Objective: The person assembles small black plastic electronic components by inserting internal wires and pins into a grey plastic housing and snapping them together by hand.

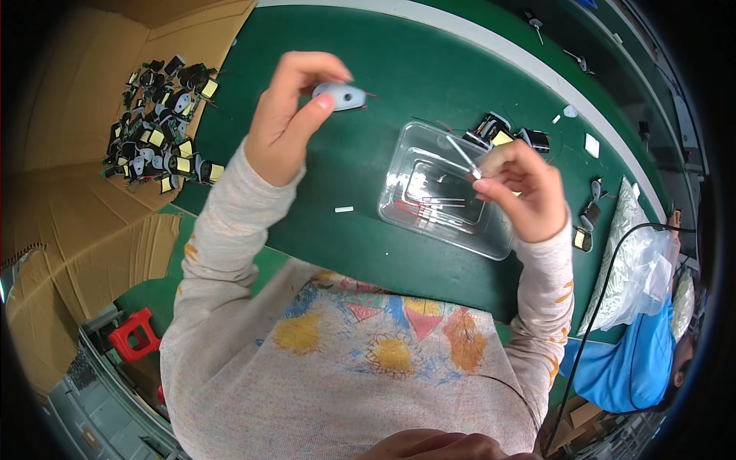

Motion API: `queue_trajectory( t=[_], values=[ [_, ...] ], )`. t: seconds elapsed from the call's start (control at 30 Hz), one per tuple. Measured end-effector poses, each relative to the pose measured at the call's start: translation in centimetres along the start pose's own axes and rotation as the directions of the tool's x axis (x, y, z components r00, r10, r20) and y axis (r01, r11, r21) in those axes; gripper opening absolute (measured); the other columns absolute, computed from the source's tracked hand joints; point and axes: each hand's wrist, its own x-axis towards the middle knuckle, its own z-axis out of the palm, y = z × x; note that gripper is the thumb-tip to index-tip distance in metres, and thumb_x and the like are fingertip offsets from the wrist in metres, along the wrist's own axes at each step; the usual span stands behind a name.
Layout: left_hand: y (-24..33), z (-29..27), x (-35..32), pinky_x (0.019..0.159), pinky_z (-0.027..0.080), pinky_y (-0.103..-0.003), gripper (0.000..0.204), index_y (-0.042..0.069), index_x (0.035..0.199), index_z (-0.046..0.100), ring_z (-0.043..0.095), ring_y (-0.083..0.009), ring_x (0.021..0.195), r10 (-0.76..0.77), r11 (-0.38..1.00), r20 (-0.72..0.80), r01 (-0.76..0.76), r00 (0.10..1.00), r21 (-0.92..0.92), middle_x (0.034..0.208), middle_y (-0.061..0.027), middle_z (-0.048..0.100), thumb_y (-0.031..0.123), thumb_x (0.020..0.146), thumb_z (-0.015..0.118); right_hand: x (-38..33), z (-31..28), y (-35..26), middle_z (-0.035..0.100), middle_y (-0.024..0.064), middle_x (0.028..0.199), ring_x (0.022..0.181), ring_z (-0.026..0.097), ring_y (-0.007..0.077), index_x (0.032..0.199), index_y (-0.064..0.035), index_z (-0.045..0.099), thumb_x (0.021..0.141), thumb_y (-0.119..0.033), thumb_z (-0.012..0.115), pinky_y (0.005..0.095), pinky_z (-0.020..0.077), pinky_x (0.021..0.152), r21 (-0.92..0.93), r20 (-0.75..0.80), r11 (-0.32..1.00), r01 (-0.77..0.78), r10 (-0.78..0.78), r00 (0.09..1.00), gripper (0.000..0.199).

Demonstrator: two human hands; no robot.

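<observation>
My left hand is raised over the green table, thumb and fingers closed on a small grey-blue plastic housing. The housing has a dark round hole, and thin red wires stick out at its right end. My right hand pinches a thin whitish rod-like piece, tilted up to the left, above a clear plastic box. Inside the box lie several thin white pieces with red ends. Nearest the left hand on the table is a short white piece.
At the left, a cardboard box holds a heap of small black-and-grey assemblies. More black assemblies lie behind the clear box. To the right are a filled plastic bag, a black cable and a person in blue.
</observation>
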Motion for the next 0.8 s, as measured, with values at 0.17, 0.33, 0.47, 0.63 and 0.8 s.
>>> queue_trajectory(
  t=[0.17, 0.33, 0.47, 0.63, 0.8],
  values=[
    [1.5, 3.4, 1.5, 0.078, 0.042, -0.025, 0.022, 0.0, 0.102, 0.053, 0.053, -0.0132, 0.084, -0.004, 0.979, 0.149, 0.034, 0.989, -0.199, 0.096, -0.0074, 0.055, 0.008, 0.083, 0.06, -0.4, -1.6, -1.6, 0.063, 0.007, 0.086, 0.072, 0.059, 0.009, 0.097, 0.0068, 0.062, 0.072, 0.009, 0.069, 0.021, 0.0503, 0.064, 0.262, -0.126, 0.956, 0.13, -0.1, 0.987, 0.026],
    [2.0, 5.3, 1.3, 0.079, 0.041, -0.024, 0.034, 0.002, 0.103, 0.056, 0.053, -0.0113, 0.087, -0.096, 0.947, 0.069, 0.112, 0.993, -0.3, 0.097, -0.0041, 0.059, 0.005, 0.074, 0.072, -0.6, -1.0, -2.7, 0.063, 0.0057, 0.083, 0.073, 0.056, 0.0087, 0.088, 0.0049, 0.065, 0.076, 0.004, 0.067, 0.0208, 0.0469, 0.064, 0.107, -0.235, 0.989, 0.106, -0.078, 0.969, 0.012],
    [1.7, 4.0, 2.0, 0.084, 0.038, -0.032, 0.032, 0.008, 0.096, 0.063, 0.051, -0.0178, 0.093, 0.083, 0.995, 0.351, -0.06, 0.933, -0.074, 0.094, -0.0039, 0.058, 0.026, 0.072, 0.074, -0.4, -0.1, -2.0, 0.062, 0.0058, 0.086, 0.077, 0.057, 0.0116, 0.087, 0.0032, 0.062, 0.084, -0.003, 0.061, 0.0254, 0.0472, 0.07, -0.06, -0.264, 0.986, 0.156, -0.166, 0.95, 0.008],
    [2.0, 5.5, 1.8, 0.087, 0.034, -0.034, 0.044, 0.006, 0.092, 0.063, 0.045, -0.0212, 0.095, 0.127, 0.992, 0.479, -0.118, 0.869, -0.049, 0.102, -0.0081, 0.058, 0.045, 0.073, 0.07, -0.4, 1.2, -1.7, 0.063, 0.0064, 0.093, 0.086, 0.06, 0.0126, 0.101, 0.0019, 0.058, 0.085, -0.003, 0.06, 0.0263, 0.0476, 0.079, 0.299, -0.021, 0.954, 0.033, -0.028, 0.999, 0.017],
    [1.3, 5.5, 1.4, 0.093, 0.032, -0.036, 0.045, 0.005, 0.093, 0.062, 0.045, -0.022, 0.106, 0.075, 0.949, 0.46, 0.079, 0.885, -0.307, 0.113, -0.0141, 0.056, 0.045, 0.076, 0.068, 0.0, 0.9, -0.9, 0.063, 0.0109, 0.097, 0.091, 0.061, 0.0169, 0.099, 0.0003, 0.058, 0.084, -0.002, 0.059, 0.029, 0.0471, 0.083, 0.635, 0.062, 0.773, -0.009, -0.039, 0.997, 0.015]
  ],
)
